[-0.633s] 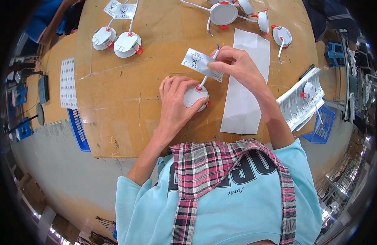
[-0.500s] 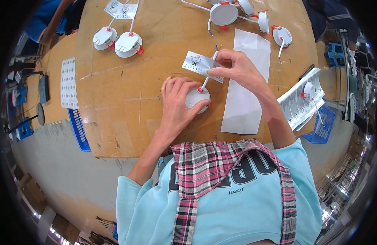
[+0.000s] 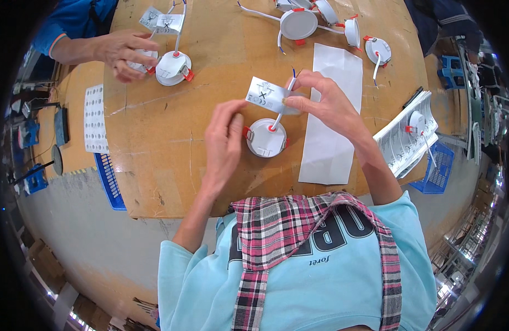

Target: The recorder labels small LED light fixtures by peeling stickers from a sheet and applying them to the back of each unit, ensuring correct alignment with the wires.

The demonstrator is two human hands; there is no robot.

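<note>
A round white downlight with red-tipped spring clips lies on the table, its back facing up. From its red grommet a white cable rises, with a printed silver-white label round it as a flag. My right hand pinches the label where it meets the cable, between thumb and fingers. Just left of the downlight, my left hand is open and holds nothing. Its fingertips come close to the label's left corner; whether they touch it I cannot tell.
A white paper strip lies right of the downlight. Label sheets with another downlight and a black pen are at the right edge. More downlights sit at the back. A co-worker's hand reaches over labelled downlights at the far left.
My left hand has let go of the downlight and moved left, uncovering it. My right hand still pinches the label. A co-worker's hand has come in at the far left.
</note>
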